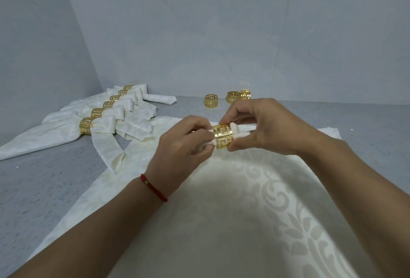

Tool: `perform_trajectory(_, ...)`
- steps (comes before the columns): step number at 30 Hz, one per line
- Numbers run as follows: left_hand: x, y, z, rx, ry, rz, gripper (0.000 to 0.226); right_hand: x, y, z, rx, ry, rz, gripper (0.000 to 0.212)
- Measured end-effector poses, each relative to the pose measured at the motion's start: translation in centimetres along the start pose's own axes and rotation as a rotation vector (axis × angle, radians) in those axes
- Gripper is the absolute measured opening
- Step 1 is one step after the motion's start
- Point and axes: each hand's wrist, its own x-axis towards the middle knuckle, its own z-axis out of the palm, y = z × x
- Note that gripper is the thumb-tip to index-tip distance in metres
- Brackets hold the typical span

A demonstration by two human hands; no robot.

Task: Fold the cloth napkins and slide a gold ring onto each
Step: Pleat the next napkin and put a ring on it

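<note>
A gold cut-out ring (223,136) sits around a bunched end of a cream napkin (241,133), held above the table at mid-frame. My right hand (260,125) pinches the ring by its upper and lower edges. My left hand (184,142) grips the bunched napkin end just left of the ring. A flat cream patterned napkin (233,211) lies spread under both hands. How the bunched cloth joins the flat napkin is hidden by my hands.
Several folded napkins with gold rings (85,125) lie in a row at the left, running back toward the wall corner. Three loose gold rings (211,100) stand at the back near the wall. The grey speckled tabletop (44,184) meets pale walls behind.
</note>
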Motion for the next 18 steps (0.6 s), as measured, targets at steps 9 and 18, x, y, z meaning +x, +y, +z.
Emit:
perform_trajectory(9, 0.8, -0.9, -0.3, -0.158, -0.201, -0.215, 0.049, 0.6, 1.0, 1.4, -0.102, 0.091, -0.022, 0.039)
perform_trajectory(18, 1.2, -1.9, -1.4, -0.306, -0.449, -0.483, 0.036, 0.6, 0.3, 3.1, 0.017, 0.139, -0.038, 0.033)
